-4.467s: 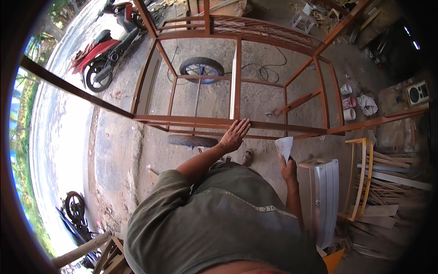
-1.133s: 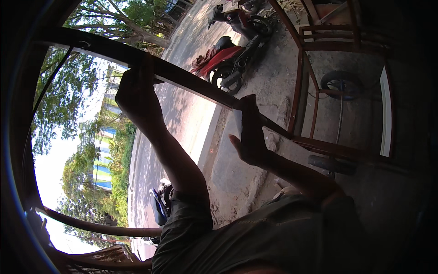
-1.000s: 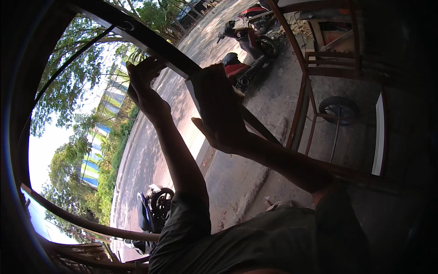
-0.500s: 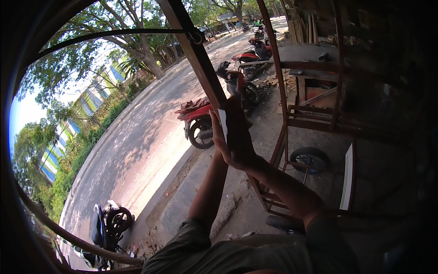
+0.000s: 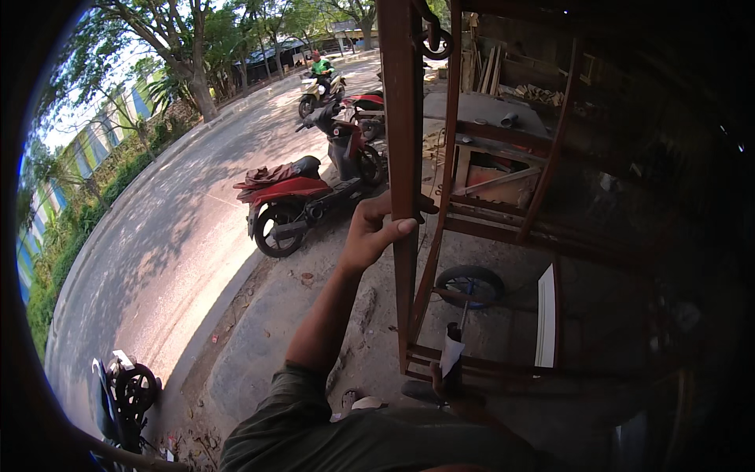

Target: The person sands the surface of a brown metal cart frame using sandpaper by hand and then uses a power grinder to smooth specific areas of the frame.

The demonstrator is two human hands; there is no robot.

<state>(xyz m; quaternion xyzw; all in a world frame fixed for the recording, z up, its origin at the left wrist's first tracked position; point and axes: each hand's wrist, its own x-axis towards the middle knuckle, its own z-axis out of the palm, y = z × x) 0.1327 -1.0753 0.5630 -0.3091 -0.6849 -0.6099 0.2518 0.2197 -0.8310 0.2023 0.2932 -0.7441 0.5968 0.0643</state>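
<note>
A tall brown post [image 5: 406, 157], part of an upright frame, stands in front of me. My left hand [image 5: 376, 236] is closed round it at mid-height, the thumb across the near face and a fingertip showing beyond the right edge. Low down and right of the post, my right hand [image 5: 450, 390] is in shadow, closed on a small white sheet [image 5: 451, 354] that may be paper or sandpaper. Most of its fingers are hard to make out. Near the post's top hangs a dark metal ring [image 5: 436, 45].
Brown frame bars [image 5: 503, 228] stretch to the right, with a white panel [image 5: 546, 318] and a loose wheel [image 5: 470, 285] among them. Red motorbikes [image 5: 292, 189] stand beyond the post. A rider [image 5: 320, 69] is on the road [image 5: 169, 228]. Another motorbike [image 5: 130, 401] stands lower left.
My right hand has left the post and dropped lower right with the white sheet. The left hand now wraps the post. The view has turned, and a rider shows more plainly on the road.
</note>
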